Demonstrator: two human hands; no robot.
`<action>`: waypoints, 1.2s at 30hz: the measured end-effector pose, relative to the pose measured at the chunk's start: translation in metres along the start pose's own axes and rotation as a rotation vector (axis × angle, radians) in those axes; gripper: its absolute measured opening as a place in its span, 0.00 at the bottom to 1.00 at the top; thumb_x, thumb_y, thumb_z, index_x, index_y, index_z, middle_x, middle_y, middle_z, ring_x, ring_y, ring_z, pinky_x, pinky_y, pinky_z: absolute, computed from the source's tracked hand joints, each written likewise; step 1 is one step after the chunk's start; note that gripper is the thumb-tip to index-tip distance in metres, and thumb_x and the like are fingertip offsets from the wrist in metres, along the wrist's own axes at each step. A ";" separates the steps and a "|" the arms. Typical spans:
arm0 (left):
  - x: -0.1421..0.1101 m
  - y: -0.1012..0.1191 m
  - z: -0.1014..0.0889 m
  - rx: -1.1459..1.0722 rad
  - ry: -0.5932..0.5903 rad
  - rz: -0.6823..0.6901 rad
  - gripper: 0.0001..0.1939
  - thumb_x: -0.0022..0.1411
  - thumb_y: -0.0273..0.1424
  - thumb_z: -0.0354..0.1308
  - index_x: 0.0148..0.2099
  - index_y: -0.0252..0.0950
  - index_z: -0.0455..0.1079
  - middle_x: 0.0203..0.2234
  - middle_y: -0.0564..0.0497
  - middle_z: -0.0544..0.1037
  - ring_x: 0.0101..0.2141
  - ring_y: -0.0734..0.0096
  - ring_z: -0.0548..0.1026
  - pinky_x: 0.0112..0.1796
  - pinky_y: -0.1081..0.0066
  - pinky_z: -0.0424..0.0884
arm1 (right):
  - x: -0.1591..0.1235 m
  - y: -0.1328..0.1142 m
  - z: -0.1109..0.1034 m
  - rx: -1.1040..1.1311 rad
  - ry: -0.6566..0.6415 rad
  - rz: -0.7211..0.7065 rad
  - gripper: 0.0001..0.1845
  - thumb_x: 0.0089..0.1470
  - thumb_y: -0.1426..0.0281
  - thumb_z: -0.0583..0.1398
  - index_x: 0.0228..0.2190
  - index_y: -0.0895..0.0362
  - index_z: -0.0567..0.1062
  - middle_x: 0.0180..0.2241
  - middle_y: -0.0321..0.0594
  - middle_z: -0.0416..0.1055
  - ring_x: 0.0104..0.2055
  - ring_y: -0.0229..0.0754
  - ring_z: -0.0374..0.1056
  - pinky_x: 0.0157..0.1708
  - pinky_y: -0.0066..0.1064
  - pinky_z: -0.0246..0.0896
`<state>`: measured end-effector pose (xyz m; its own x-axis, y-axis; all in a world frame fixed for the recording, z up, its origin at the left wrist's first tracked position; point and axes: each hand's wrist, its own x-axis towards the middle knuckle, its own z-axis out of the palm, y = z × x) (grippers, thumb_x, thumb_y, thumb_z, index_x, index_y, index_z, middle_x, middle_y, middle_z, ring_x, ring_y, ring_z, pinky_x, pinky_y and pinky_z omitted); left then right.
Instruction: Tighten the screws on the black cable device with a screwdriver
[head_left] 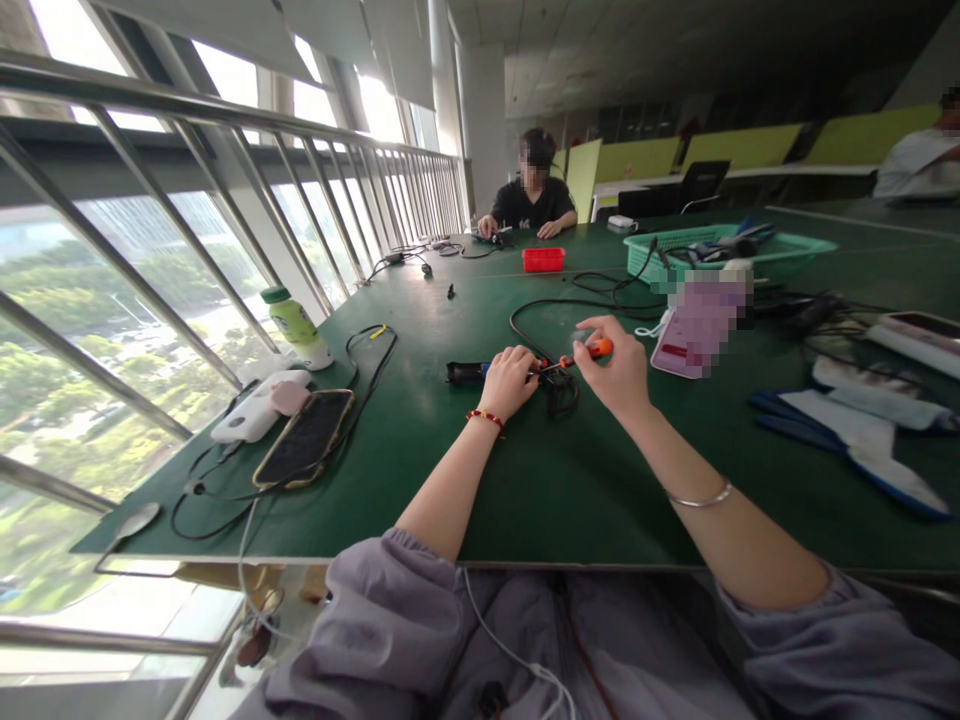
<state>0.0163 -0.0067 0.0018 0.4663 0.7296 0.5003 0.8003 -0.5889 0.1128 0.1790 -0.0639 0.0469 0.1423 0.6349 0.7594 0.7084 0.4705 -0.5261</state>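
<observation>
Under my left hand (pixel 510 385) lies a dark cylindrical device (pixel 466 373) with a black end and a bit of blue; my fingers are wrapped over it on the green table. A screwdriver (pixel 600 348) with an orange and black handle is pinched in my right hand (pixel 621 368). Its thin shaft points left toward my left fingertips, at the device's right end. Whether the tip touches a screw is too small to tell. Beside the hands, a black cable (pixel 561 392) lies bunched, and my left fingers hide the middle of the device.
A green basket (pixel 814 246) of tools and cables and a red tray (pixel 543 260) stand farther back. Right of me are a purple phone (pixel 697 325) and gloves (pixel 862 430). At left lie a black phone (pixel 306 440) and a bottle (pixel 296 328). A person (pixel 531 195) sits opposite.
</observation>
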 end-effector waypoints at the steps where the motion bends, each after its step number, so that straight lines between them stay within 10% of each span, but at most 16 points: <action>1: 0.000 0.000 0.000 -0.001 0.000 -0.001 0.04 0.59 0.27 0.54 0.38 0.37 0.68 0.39 0.49 0.72 0.43 0.64 0.67 0.45 0.65 0.64 | 0.000 0.000 0.000 -0.017 -0.015 0.032 0.10 0.48 0.63 0.56 0.32 0.54 0.72 0.20 0.33 0.66 0.24 0.41 0.64 0.31 0.32 0.59; 5: 0.000 -0.001 0.001 -0.002 0.004 0.001 0.04 0.59 0.27 0.54 0.38 0.38 0.68 0.40 0.49 0.72 0.43 0.64 0.67 0.45 0.65 0.64 | 0.000 -0.001 -0.001 -0.020 -0.027 0.095 0.13 0.53 0.60 0.54 0.26 0.53 0.72 0.18 0.34 0.64 0.24 0.41 0.64 0.29 0.31 0.57; 13: 0.000 0.001 -0.001 -0.006 -0.005 -0.007 0.04 0.59 0.27 0.54 0.38 0.38 0.68 0.39 0.49 0.72 0.43 0.64 0.67 0.45 0.65 0.64 | 0.001 0.003 0.001 0.084 0.026 0.016 0.19 0.46 0.67 0.58 0.42 0.55 0.69 0.25 0.34 0.68 0.28 0.40 0.66 0.35 0.34 0.62; 21: 0.000 0.001 -0.002 0.000 -0.010 -0.008 0.03 0.59 0.27 0.55 0.38 0.37 0.67 0.39 0.49 0.72 0.43 0.63 0.67 0.45 0.65 0.64 | 0.002 -0.002 -0.002 -0.005 -0.060 0.152 0.12 0.52 0.62 0.54 0.25 0.54 0.72 0.17 0.34 0.64 0.24 0.41 0.65 0.30 0.32 0.58; 28: 0.000 0.002 -0.002 0.006 -0.003 -0.007 0.03 0.59 0.27 0.54 0.37 0.38 0.67 0.39 0.49 0.72 0.42 0.64 0.67 0.45 0.66 0.64 | 0.001 0.000 -0.001 0.090 0.007 0.050 0.20 0.45 0.67 0.59 0.42 0.54 0.69 0.26 0.33 0.68 0.26 0.39 0.65 0.31 0.31 0.61; 36: 0.000 0.001 -0.002 -0.010 -0.015 -0.010 0.04 0.59 0.27 0.54 0.38 0.38 0.67 0.39 0.49 0.72 0.43 0.63 0.67 0.45 0.64 0.65 | 0.001 0.000 0.000 0.040 -0.065 0.121 0.09 0.50 0.62 0.56 0.29 0.54 0.72 0.17 0.32 0.64 0.22 0.39 0.63 0.28 0.31 0.59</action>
<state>0.0167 -0.0080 0.0036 0.4640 0.7403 0.4865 0.8011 -0.5851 0.1262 0.1792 -0.0635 0.0472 0.1790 0.7264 0.6635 0.6605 0.4111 -0.6283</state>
